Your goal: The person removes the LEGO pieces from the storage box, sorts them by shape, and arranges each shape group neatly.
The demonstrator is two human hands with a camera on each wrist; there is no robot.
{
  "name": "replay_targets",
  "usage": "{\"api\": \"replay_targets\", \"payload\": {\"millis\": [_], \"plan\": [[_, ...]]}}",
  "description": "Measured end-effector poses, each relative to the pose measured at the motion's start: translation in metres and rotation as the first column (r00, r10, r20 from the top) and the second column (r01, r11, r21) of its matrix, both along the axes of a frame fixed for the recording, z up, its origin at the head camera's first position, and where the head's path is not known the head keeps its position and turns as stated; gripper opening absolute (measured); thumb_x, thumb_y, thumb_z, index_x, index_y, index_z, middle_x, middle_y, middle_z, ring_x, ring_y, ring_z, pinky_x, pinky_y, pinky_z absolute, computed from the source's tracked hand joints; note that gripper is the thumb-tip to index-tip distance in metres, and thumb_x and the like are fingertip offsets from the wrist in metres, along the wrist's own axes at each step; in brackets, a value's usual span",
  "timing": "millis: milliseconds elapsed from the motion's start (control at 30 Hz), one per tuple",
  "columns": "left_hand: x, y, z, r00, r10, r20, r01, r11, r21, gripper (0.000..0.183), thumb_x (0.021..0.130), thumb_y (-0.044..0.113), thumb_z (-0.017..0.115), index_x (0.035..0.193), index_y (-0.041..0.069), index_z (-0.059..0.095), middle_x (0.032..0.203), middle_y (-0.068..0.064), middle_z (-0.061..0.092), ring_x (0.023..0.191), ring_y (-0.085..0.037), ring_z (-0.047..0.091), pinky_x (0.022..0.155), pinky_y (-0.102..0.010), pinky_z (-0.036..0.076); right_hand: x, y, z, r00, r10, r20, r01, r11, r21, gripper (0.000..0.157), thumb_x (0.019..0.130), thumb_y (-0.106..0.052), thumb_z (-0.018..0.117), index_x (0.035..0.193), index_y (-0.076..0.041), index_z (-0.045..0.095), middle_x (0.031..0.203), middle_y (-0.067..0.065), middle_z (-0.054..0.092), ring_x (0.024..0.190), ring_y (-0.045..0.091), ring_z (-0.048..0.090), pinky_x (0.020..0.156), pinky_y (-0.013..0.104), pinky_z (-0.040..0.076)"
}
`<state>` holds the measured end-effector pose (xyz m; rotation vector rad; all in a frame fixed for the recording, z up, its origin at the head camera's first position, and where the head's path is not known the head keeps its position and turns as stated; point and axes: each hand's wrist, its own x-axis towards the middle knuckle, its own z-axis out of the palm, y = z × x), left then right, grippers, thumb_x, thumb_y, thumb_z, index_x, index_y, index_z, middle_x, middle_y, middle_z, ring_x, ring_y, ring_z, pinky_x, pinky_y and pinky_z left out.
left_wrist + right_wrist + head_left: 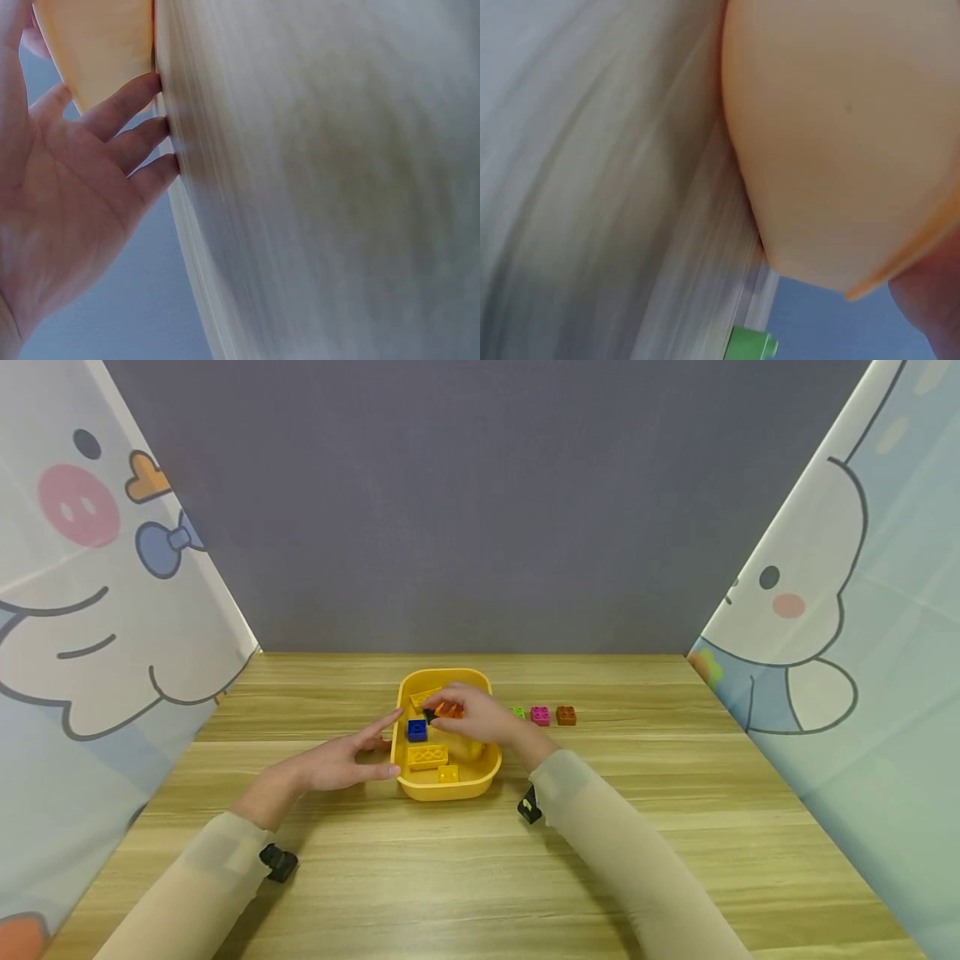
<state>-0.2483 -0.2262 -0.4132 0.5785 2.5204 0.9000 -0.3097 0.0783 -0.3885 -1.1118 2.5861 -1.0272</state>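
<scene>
A yellow plastic bin (450, 791) on the wooden table holds several toy bricks. My left hand (337, 762) steadies its left side, thumb and index finger spread along the rim; in the left wrist view the other fingers reach down to the tabletop. My right hand (480, 717) dips into the bin, thumb and index finger around an orange brick (452, 710) and beside a black brick (429, 716); I cannot tell whether it pinches either. A blue brick (417, 731) lies left of it, with yellow bricks (427, 757) near the front.
Right of the bin, a green brick (517, 712), a pink brick (540, 716) and a brown brick (566, 716) stand in a row on the table (420, 877). A dark grey panel (472, 527) rises behind, with cartoon-printed cloth on both sides.
</scene>
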Motion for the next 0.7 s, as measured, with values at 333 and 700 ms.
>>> {"api": "replay_targets", "payload": {"millis": [333,700], "plan": [[-0.001,0.000,0.001,1.000,-0.005,0.011,0.005,1.000,0.013,0.101,0.102,0.064,0.069,0.177,0.042,0.006,0.171,-0.023,0.046,0.160,-0.052,0.039,0.123,-0.083,0.028,-0.009,-0.015,-0.006,0.999,0.027,0.031,-0.031,0.989,0.146,0.036,0.113,-0.025,0.066,0.148,-0.021,0.070,0.149,0.004,0.068,0.117,0.021,0.063,0.108,0.039,0.054],[-0.001,0.000,0.000,1.000,-0.012,0.012,0.011,0.999,0.030,0.101,0.103,0.062,0.070,0.178,0.036,0.008,0.170,-0.024,0.047,0.159,-0.052,0.039,0.123,-0.082,0.029,-0.009,-0.020,-0.004,0.992,0.101,0.081,-0.121,0.948,0.296,0.041,0.116,-0.018,0.056,0.156,-0.024,0.064,0.166,0.001,0.057,0.158,0.024,0.048,0.134,0.047,0.036]]}}
